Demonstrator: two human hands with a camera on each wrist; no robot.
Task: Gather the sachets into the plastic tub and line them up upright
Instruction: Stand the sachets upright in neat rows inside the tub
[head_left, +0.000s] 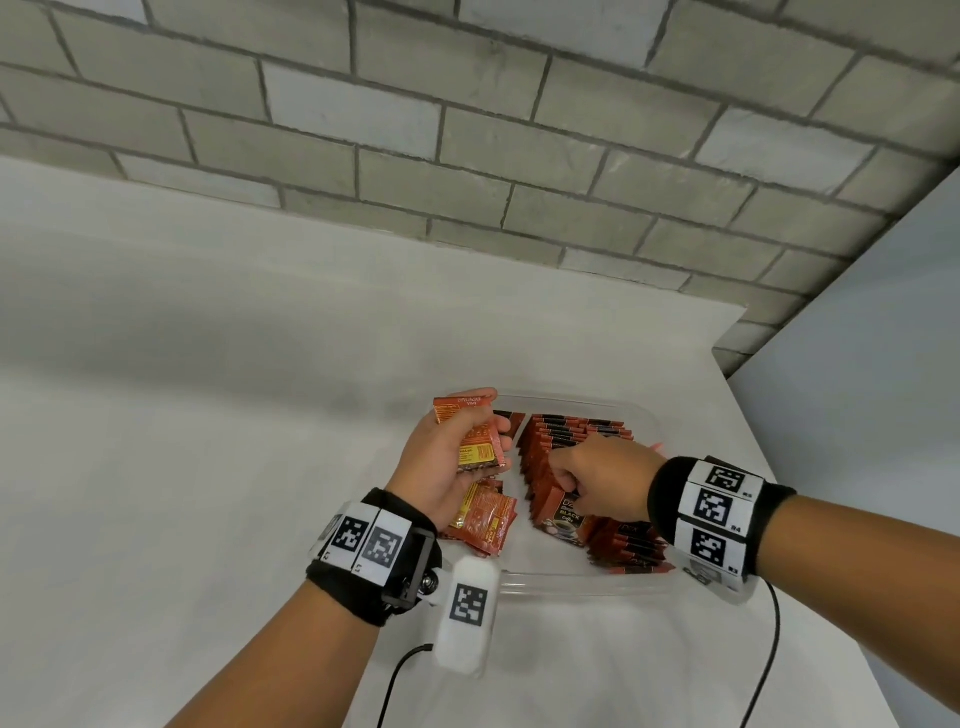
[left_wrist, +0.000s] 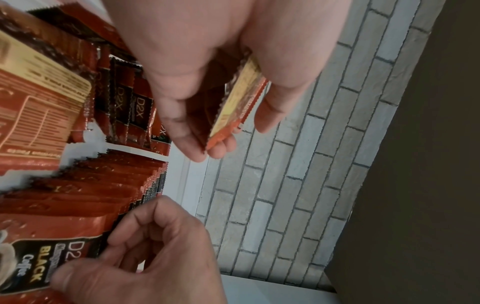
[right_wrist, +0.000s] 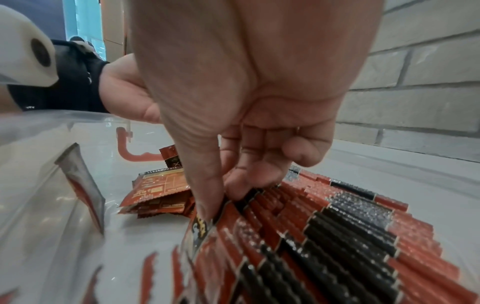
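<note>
Pinching the serrated top of a front-row foil sachet (head_left: 563, 514), R hand (head_left: 602, 480) has thumb and fingers curled. L hand (head_left: 447, 457) grips a small stack of flat sachets (head_left: 475, 439) above the clear plastic tub (head_left: 571, 574), w/ glossy red-black rows (right_wrist: 337, 236) leaning inside.
</note>
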